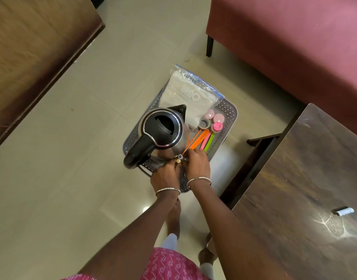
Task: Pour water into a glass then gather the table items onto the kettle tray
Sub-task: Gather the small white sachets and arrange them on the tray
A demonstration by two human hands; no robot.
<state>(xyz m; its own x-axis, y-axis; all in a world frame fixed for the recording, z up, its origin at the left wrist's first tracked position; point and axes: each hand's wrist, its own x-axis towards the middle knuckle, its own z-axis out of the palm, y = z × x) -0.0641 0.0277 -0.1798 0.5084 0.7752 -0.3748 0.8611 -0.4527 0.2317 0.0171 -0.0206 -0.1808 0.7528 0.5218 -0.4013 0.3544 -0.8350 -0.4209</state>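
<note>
A grey perforated tray (228,110) sits on the floor and carries a steel kettle (162,131) with a black lid and handle. Beside the kettle lie a clear plastic bag (190,91), three pink-lidded jars (217,126), a roll of tape (204,123) and several orange, pink and green strips (202,140). My left hand (165,175) and my right hand (196,165) meet at the tray's near edge. Their fingertips pinch two small cylinders (179,159), one yellow-ended and one grey-ended. I see no glass.
A dark wooden table (307,188) stands at the right, with a small white cylinder (345,211) lying on it. A red upholstered seat (284,43) is at the back right and a brown wooden surface (32,47) at the left. Pale floor tiles surround the tray.
</note>
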